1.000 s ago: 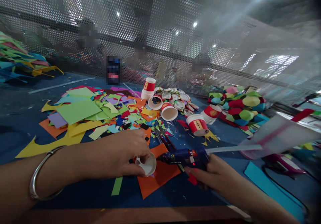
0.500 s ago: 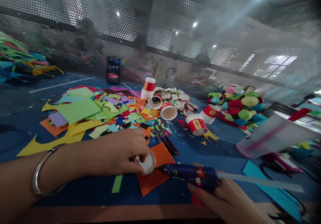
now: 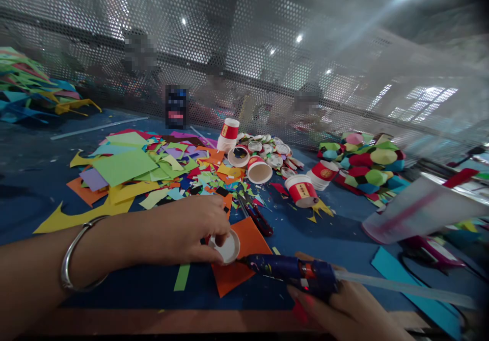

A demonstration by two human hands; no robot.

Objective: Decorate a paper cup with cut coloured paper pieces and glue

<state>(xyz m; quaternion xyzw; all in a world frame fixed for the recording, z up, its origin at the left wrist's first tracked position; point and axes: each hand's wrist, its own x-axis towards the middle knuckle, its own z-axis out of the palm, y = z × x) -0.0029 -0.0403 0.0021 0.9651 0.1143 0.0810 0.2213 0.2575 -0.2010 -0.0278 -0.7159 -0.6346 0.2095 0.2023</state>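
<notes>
A: In the head view, the left hand (image 3: 202, 229) has a round white piece (image 3: 230, 247) pinched between thumb and fingers, over the upper-left part of an orange sheet (image 3: 251, 236)!

B: And the right hand (image 3: 349, 300) is wrapped around the glue gun (image 3: 286, 268), nozzle in from four o'clock, right beside the white rim. Touching? I can't tell.

A: Clock centred on that white piece, then. What's around it?

B: Dark-handled tool (image 3: 261, 220) at one o'clock, just beyond the orange sheet. Red cups (image 3: 301, 191) farther out at two, paper scraps (image 3: 126, 165) spread wide from ten to twelve.

A: Green strip (image 3: 182, 278) at eight, near the wrist side!

B: Bare blue table (image 3: 263, 297) runs between the orange sheet and the front edge (image 3: 171, 323) at six. That's a narrow band, with the right hand reaching over its right end.

A: More blue surface shows at two to three, between the red cups and the gun, as far as the tilted-looking clear cup (image 3: 401, 211).

B: Past the gun, between three and four, the glue stick (image 3: 405, 287) juts out above the blue sheet (image 3: 420, 292)!
</notes>
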